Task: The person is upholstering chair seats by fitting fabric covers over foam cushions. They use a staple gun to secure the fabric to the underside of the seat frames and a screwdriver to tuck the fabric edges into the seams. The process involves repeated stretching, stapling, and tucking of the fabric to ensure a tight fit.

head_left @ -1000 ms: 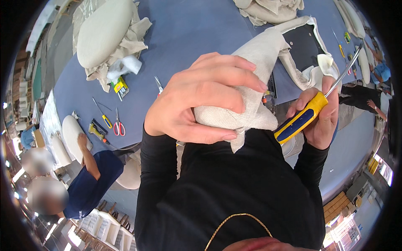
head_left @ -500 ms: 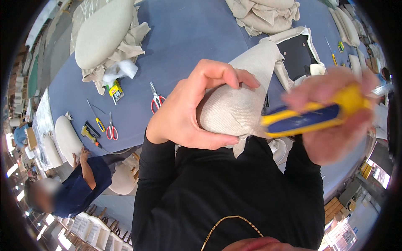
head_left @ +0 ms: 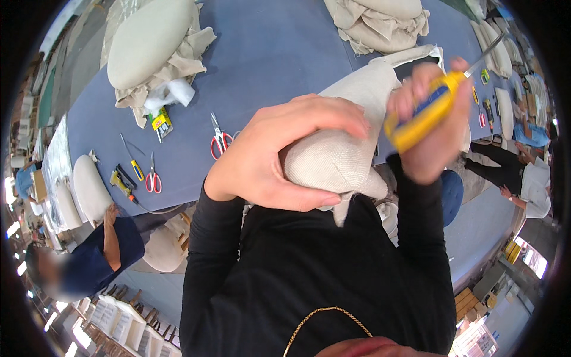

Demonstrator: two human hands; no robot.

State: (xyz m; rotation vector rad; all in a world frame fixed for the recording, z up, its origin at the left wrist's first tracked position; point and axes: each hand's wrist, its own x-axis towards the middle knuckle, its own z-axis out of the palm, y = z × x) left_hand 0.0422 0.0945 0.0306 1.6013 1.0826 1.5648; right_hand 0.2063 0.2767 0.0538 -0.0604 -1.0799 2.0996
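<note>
My left hand (head_left: 267, 152) is wrapped round the rounded end of a beige fabric-covered chair part (head_left: 324, 166), thumb below and fingers over the top. A folded corner and a loose flap of cloth stick out beside the thumb. Close by on the right, my right hand (head_left: 437, 140) grips the yellow and blue handle of a screwdriver (head_left: 419, 122), somewhat blurred. Its metal shaft points up and to the right, away from the fabric. The far end of the chair part reaches back over the blue table.
On the blue table (head_left: 262, 59) lie red-handled scissors (head_left: 220, 143), a second pair of scissors (head_left: 153, 178), another screwdriver (head_left: 137, 169) and a staple gun (head_left: 123, 183). Stacked beige cushions (head_left: 148, 44) stand at the back left. A co-worker (head_left: 101, 256) is at the left edge.
My right hand has lifted up and back to the left with the screwdriver, whose shaft now shows pointing up. A folded fabric corner has come into view. My left hand keeps its hold.
</note>
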